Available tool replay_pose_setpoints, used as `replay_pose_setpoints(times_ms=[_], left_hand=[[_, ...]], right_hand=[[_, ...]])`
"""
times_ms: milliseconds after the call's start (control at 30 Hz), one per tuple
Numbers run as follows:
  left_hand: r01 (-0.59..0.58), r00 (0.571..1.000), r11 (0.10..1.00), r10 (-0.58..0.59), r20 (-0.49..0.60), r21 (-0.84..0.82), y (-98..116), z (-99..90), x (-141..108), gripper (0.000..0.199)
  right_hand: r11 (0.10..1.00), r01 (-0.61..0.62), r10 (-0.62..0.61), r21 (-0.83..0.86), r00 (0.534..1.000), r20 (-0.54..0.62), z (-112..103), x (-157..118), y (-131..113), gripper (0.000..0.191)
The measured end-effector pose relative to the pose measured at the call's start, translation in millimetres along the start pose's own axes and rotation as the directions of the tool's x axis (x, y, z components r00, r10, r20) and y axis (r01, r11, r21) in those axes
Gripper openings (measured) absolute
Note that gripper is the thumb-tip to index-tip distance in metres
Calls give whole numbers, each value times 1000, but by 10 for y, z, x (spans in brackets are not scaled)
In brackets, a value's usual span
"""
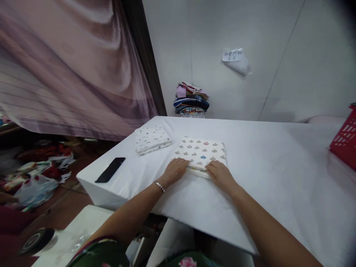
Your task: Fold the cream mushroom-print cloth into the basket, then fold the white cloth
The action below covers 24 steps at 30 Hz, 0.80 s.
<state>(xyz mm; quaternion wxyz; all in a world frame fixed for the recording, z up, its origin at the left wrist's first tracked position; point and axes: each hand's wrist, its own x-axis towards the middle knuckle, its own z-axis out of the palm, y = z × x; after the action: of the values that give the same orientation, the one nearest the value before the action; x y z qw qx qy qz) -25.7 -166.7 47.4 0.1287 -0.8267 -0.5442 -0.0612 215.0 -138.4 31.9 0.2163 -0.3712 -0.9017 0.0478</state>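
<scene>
A folded white cloth [198, 150] printed with grey shapes and a few small red and blue figures lies on the white-covered table [267, 159] in front of me. Its near left corner is in my left hand [175, 170], fingers curled over the edge. My right hand [221, 175] pinches the same near edge toward the right corner. Between the hands, the cloth's stacked layers show at the front. To the left lies another folded white cloth [152, 138] with small dark prints, apart from both hands.
A black phone [110, 170] rests near the table's left edge. Against the wall stands a pile of folded fabrics [191, 100]. A red plastic basket [345, 139] is at the right. A pink curtain [83, 66] hangs at left, above bags [37, 189] on the floor.
</scene>
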Motion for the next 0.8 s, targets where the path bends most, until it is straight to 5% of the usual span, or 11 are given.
replay_pose_setpoints(times_ms=[300,467,667,800], left_hand=[[-48,998,997,46,-37,-63,-68,70,-44,22],[-100,994,968,87,-69,-229,-132,11,-66,21],[178,960,903,-247,-134,-391,-193,-51,286,31],[332,943,898,-324,78,-287,-199,127,438,50]], right_hand=[[1000,9,-9,3,1000,29,-6,3,-2,26],[1000,13,-13,12,998,62,-7,12,-7,27],[999,14,-12,-30,997,81,5,14,-37,26],[1000,10,-9,-20,996,88,-42,7,-77,25]])
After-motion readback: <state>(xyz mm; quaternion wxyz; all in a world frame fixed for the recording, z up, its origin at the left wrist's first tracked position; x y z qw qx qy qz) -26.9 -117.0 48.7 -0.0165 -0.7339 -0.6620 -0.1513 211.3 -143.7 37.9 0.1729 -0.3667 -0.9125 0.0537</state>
